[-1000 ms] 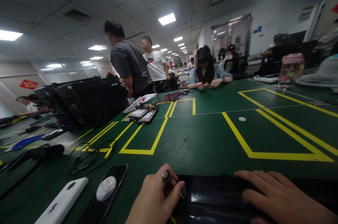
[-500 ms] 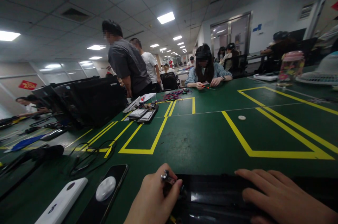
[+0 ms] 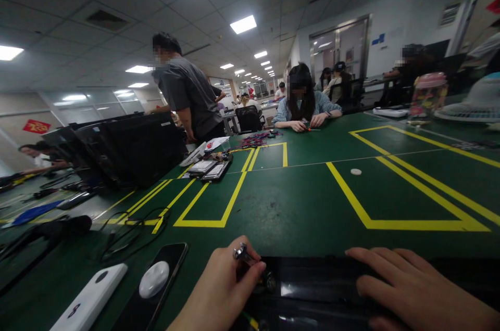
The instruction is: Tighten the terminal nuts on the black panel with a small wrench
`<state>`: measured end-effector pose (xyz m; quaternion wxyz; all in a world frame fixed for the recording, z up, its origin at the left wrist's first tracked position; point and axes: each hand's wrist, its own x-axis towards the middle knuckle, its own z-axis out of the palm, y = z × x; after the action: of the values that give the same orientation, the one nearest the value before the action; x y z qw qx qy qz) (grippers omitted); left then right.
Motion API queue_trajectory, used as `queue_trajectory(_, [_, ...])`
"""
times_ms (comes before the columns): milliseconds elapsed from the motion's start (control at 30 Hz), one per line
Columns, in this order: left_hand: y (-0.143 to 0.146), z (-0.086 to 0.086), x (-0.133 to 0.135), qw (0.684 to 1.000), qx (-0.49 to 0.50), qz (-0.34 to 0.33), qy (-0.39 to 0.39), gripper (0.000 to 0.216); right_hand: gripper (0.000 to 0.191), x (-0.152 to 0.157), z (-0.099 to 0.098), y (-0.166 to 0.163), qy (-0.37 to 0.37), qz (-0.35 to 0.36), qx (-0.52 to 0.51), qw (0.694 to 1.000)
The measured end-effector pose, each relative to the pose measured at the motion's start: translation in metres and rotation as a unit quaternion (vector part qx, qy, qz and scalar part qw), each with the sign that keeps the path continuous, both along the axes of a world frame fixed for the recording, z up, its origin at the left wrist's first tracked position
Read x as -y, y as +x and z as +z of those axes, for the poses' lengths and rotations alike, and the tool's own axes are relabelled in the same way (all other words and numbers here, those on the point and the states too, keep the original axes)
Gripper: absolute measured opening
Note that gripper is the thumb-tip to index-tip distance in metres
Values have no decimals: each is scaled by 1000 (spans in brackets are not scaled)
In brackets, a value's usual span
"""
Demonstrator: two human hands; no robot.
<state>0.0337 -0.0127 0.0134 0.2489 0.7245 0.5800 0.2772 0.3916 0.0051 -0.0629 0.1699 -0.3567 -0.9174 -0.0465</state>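
Note:
At the bottom middle, my left hand point(image 3: 219, 284) is closed around a small metal wrench point(image 3: 241, 253), its shiny forked end showing above the fingers. The wrench's other end points to a dark round fitting point(image 3: 269, 281) on the left end of a glossy black object point(image 3: 308, 289). My right hand point(image 3: 417, 287) rests on top of that black object, fingers stretched out and nothing gripped. The object's lower part leaves the frame, so its kind is unclear. A bit of green and yellow wire point(image 3: 252, 320) shows below my left hand.
Left of my hands lie a phone point(image 3: 164, 263) with a white oval thing point(image 3: 154, 279) on it, a white box point(image 3: 91, 297) and a black cable point(image 3: 128, 232). Hard drives point(image 3: 214, 169) sit farther off. A co-worker point(image 3: 302, 97) sits opposite, holding a screwdriver.
My left hand and the wrench have shifted slightly left, uncovering more of the round fitting. My right hand stays flat. In the background, the person in white has moved out of sight.

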Motion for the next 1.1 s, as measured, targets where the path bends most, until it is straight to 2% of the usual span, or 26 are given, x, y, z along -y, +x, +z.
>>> queue_trajectory(433, [9, -7, 15, 999, 4, 28, 42, 13, 22, 4, 3, 1, -8, 2, -18, 1000])
queue_trajectory(867, [-4, -1, 5, 999, -9, -44, 25, 16, 19, 5, 8, -2, -29, -4, -26, 999])
queue_trajectory(1100, [-10, -6, 1, 998, 10, -64, 10, 17, 19, 7, 7, -3, -29, -9, -16, 999])
